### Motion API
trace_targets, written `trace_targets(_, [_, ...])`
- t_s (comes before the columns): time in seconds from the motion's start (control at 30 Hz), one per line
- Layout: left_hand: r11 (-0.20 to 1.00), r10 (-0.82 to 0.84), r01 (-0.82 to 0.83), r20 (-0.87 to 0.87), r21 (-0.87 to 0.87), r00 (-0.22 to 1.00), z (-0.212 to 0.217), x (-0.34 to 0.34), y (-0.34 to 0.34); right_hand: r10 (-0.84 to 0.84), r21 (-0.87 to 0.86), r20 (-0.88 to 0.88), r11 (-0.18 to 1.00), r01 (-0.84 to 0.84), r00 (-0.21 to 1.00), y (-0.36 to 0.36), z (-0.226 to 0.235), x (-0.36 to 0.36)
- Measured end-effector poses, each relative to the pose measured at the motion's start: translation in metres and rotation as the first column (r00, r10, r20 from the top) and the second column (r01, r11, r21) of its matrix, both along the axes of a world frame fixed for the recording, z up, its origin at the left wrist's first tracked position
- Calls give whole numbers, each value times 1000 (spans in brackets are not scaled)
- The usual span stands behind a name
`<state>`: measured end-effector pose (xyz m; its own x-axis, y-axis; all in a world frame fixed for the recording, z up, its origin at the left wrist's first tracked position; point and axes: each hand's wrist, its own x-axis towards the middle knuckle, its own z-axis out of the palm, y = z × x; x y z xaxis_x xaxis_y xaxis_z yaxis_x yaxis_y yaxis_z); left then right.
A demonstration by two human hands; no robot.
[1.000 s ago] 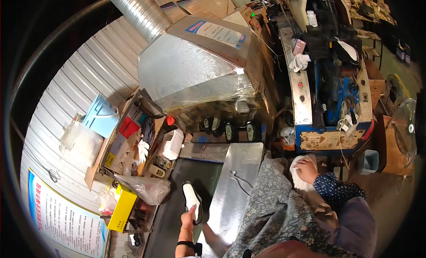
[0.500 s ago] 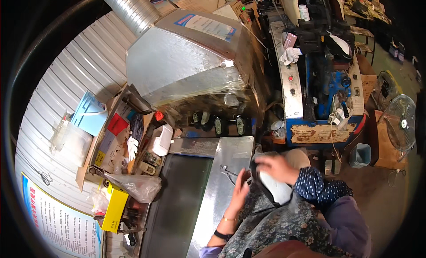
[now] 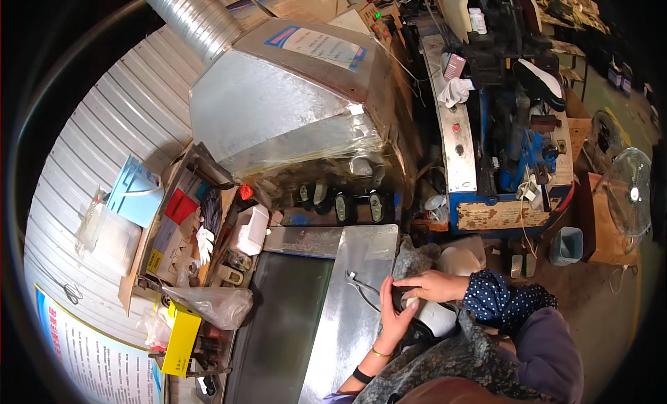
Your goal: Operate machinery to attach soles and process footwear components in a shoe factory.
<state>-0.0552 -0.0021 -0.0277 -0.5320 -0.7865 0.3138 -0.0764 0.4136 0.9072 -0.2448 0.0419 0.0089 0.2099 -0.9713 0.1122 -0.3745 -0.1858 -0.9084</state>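
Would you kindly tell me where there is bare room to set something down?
The dark belt is bare between the yellow box and the metal sheet, which is also bare below the pliers. It is crowded where left hand and right hand work at the shoe, and around the white glove.

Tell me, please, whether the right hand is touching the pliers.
Apart: the head view shows the right hand to the right of the pliers, with the left hand between them.

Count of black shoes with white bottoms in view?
2: one black white-bottomed shoe at the bare left hand and right hand, partly hidden; second such shoe on the blue metal machine. More may be hidden.
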Motion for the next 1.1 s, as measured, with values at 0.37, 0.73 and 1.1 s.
trace_targets(0.37, [991, 31, -11, 154, -130, 988, -19, -9, -23, -240, -251, -66, 943, 217, 968, -9, -27, 6])
trace_targets(0.73, [985, -66, 47, 112, 165, 992, -4, -14, -63, -426, 121, 163, 904, 410, 890, 59, -68, -4])
trace_targets(1.1, [850, -1, 11, -18, 526, 1000, -60, -8, -41, -313, 576, -179, 736, 357, 933, 32, -75, 30])
